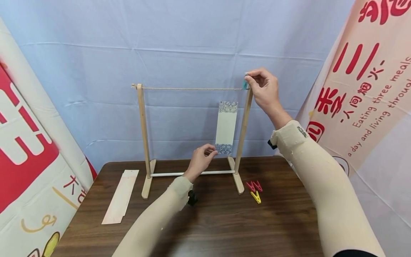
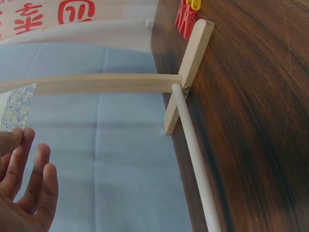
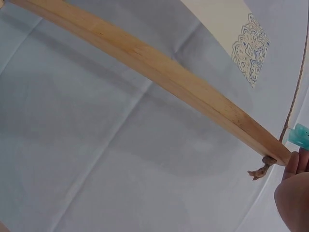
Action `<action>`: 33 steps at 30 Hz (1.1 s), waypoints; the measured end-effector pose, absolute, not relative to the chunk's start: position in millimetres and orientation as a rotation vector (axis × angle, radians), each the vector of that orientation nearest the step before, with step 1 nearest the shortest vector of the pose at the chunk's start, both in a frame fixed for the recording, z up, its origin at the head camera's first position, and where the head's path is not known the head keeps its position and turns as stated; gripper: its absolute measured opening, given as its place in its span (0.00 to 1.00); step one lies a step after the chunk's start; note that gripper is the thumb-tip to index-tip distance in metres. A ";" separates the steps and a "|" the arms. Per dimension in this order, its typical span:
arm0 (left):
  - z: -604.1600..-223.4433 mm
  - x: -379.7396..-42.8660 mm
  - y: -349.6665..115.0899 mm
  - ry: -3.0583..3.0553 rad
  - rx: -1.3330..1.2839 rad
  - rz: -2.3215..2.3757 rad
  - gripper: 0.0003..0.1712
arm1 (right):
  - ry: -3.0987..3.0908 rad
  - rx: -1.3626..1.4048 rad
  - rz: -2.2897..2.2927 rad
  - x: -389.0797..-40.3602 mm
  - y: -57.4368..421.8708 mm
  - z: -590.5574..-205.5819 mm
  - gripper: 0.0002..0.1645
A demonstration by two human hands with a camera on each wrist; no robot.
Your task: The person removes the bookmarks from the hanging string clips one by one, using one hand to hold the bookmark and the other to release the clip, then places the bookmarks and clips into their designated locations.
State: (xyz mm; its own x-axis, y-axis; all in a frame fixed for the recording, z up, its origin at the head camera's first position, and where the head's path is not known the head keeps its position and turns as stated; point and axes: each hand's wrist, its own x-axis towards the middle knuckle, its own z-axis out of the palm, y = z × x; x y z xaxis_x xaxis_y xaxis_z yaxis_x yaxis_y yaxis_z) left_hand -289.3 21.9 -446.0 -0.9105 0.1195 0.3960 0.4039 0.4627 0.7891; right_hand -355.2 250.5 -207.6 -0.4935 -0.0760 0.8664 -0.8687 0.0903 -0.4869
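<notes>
My left hand [image 1: 201,159] pinches the lower left corner of a white paper strip [image 1: 226,126] with blue lace-like patterns at both ends. The strip stands upright in the air below the string [image 1: 192,88], its top edge apart from it. Up at the right post [image 1: 244,125], my right hand [image 1: 265,89] pinches a teal clothespin [image 1: 245,84] at the string's right end. In the right wrist view the clothespin [image 3: 300,136] is beside the string, partly cut off by the frame; I cannot tell whether its jaws grip the string.
The wooden rack has a left post [image 1: 143,128] and a white bottom bar [image 1: 173,174]. Pale pink paper strips [image 1: 121,198] lie on the table [image 1: 205,228] at the left. Two red clothespins [image 1: 254,186] and a yellow one [image 1: 255,197] lie right of the rack. A blue cloth [image 1: 186,46] hangs behind.
</notes>
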 end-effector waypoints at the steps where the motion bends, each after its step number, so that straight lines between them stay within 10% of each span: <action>1: -447.0 -288.6 21.3 -2.432 -0.446 -1.427 0.12 | -1.690 0.944 1.470 -355.7 250.9 -208.1 0.10; 33: -473.2 -272.0 -2.0 -2.420 -0.440 -1.435 0.09 | -1.689 0.980 1.469 -333.1 253.6 -230.3 0.17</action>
